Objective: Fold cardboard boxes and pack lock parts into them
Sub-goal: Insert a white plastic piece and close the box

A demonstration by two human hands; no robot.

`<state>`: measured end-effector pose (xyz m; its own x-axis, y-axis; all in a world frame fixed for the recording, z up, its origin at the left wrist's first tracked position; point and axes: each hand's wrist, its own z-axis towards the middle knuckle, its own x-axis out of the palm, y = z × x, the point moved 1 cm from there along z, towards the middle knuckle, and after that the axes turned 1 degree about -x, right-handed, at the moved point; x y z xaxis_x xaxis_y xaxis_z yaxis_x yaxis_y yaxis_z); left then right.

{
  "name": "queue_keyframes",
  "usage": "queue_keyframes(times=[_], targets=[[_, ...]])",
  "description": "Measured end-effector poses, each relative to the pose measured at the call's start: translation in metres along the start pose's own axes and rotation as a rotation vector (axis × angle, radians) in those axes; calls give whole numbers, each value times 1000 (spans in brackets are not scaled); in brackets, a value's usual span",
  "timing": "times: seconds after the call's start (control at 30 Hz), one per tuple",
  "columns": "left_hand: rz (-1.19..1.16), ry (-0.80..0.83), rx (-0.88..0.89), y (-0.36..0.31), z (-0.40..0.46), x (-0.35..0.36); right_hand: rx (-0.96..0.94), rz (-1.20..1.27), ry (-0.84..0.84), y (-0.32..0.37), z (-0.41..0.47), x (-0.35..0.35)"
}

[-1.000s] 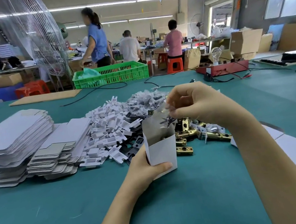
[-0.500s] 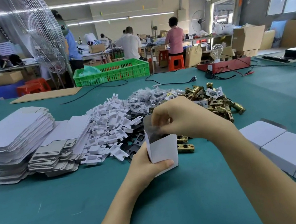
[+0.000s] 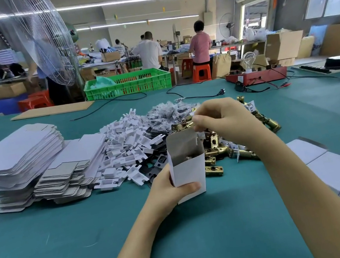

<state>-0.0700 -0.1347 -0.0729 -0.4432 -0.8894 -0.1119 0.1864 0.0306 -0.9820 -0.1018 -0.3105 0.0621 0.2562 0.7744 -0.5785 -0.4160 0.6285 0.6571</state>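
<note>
White open-topped box (image 3: 188, 170) upright in the gripping left hand (image 3: 170, 192), right hand (image 3: 223, 120) above, pinching a brass lock part (image 3: 183, 125).

Place: factory packing floor | signs: workers (image 3: 200, 43) sitting at benches in the upper middle; flat box stacks (image 3: 20, 157) and brass lock parts (image 3: 219, 150) lying on the green table (image 3: 71, 244)

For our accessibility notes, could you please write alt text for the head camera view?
A person's left hand holds an open white box upright on a green table, while the right hand pinches a brass lock part just above it. Behind lie flat box blanks, white plastic pieces and more brass lock parts.
</note>
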Motion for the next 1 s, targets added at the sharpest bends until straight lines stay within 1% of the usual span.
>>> queue_keyframes(times=[0.07, 0.13, 0.17, 0.23, 0.3, 0.43, 0.57, 0.67, 0.77, 0.83, 0.9, 1.0], targets=[[-17, 16, -6, -2, 0, 1, 163, 206, -52, -11, -4, 8], [-29, 11, -3, -4, 0, 0, 299, 386, -49, -21, -13, 21], [-38, 8, -1, -4, 0, 0, 332, 468, -43, -26, -18, 28], [-66, 7, -3, -5, -1, -1, 338, 627, -66, -33, -27, 39], [-70, 1, -2, -6, -1, 0, 317, 707, -108, -39, -34, 49], [-45, -28, 8, -7, -2, 4, 388, 763, -139, -49, -44, 71], [32, -95, 30, -5, -2, 5, 469, 745, -51, -54, -53, 84], [55, -194, 45, -7, -8, 10, 488, 789, -14, -57, -54, 86], [-56, -388, 114, -12, -18, 20, 515, 836, -8, -59, -54, 88], [-249, -460, 118, -17, -21, 29, 526, 852, -1, -59, -54, 90], [-403, -434, 54, -20, -21, 36, 532, 873, 9, -59, -54, 91], [-447, -386, -26, -21, -19, 34, 538, 895, 5, -57, -54, 90]])
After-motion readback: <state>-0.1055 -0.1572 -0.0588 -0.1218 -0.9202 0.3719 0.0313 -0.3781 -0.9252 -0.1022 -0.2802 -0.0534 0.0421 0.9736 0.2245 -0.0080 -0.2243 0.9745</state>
